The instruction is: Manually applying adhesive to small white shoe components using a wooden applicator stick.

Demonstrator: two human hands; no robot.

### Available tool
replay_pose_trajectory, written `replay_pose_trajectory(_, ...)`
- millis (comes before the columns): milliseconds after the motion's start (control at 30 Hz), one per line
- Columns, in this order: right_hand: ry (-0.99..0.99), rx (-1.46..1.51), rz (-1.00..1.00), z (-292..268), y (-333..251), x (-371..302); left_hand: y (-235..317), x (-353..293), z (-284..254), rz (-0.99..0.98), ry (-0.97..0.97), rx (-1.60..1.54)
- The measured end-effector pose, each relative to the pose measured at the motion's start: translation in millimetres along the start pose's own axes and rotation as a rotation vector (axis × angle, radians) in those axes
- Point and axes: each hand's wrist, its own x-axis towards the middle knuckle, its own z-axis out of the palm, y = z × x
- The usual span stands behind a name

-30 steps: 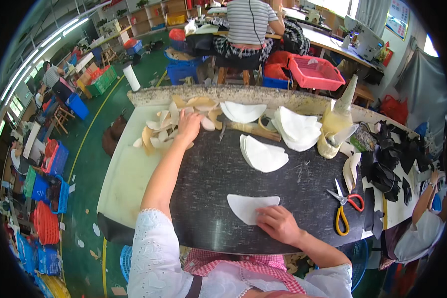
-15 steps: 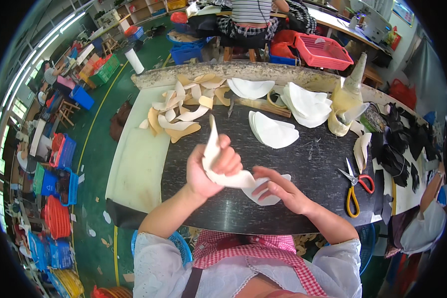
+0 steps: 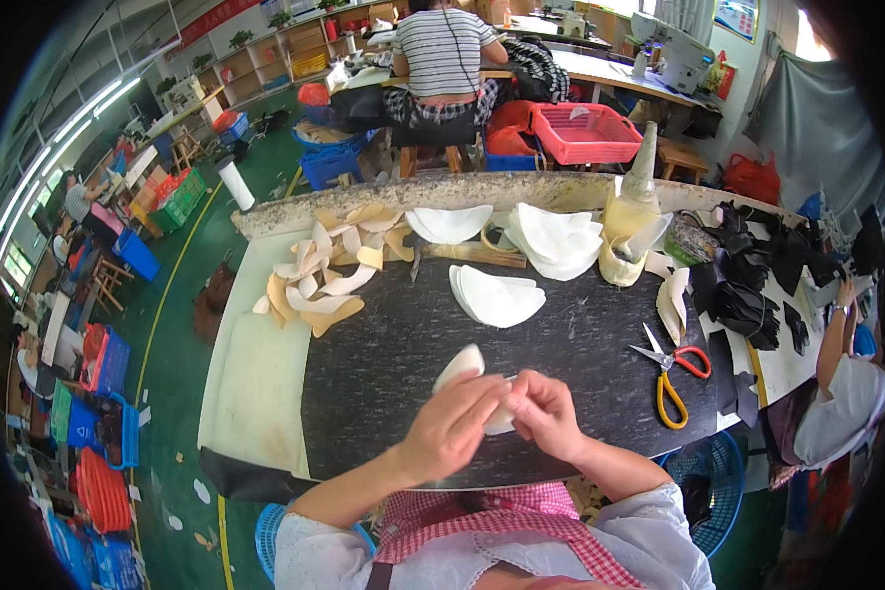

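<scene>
Close together above the near part of the black work mat (image 3: 393, 364), my two hands hold a curved off-white piece of sheet material (image 3: 460, 363). One end of it sticks up past the fingers of my left hand (image 3: 450, 421), which are closed over its middle. My right hand (image 3: 545, 415) pinches the piece at its other side, thumb and fingertips together. A bit of white shows below the fingertips; whether it belongs to the same piece or to a second one, I cannot tell. Beyond the hands lies a stack of white half-round pieces (image 3: 498, 296).
Scissors (image 3: 671, 372) with red and yellow handles lie open at the right. A pile of curved tan pieces (image 3: 329, 265), more white stacks (image 3: 553, 239) and a glue-crusted pot (image 3: 631, 221) line the back. Black pieces (image 3: 747, 290) cover the right side, near another person's arm.
My left hand has come down and rightward to meet my right hand, bringing the raised curved piece with it. The white piece under my right hand is now mostly hidden. The view has tilted up.
</scene>
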Motion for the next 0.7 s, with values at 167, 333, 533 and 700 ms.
replay_pose_trajectory(167,-0.017,0.307,0.116,-7.1,6.2,12.1,-26.8,14.7,-14.5,0.242,0.046,0.232)
replay_pose_trajectory(333,-0.107,0.134,0.132,-12.3,3.4,7.0,-32.5,10.2,-26.9,0.386,0.038,0.438)
replay_pose_trajectory(533,0.074,0.113,-0.022,-32.4,11.9,-4.2,-73.5,-50.5,-55.9,-0.052,-0.19,0.518)
replay_pose_trajectory(700,-0.053,-0.153,-0.114,-1.6,6.5,-5.1,-29.2,-26.7,-38.7,-0.397,-0.162,-0.411)
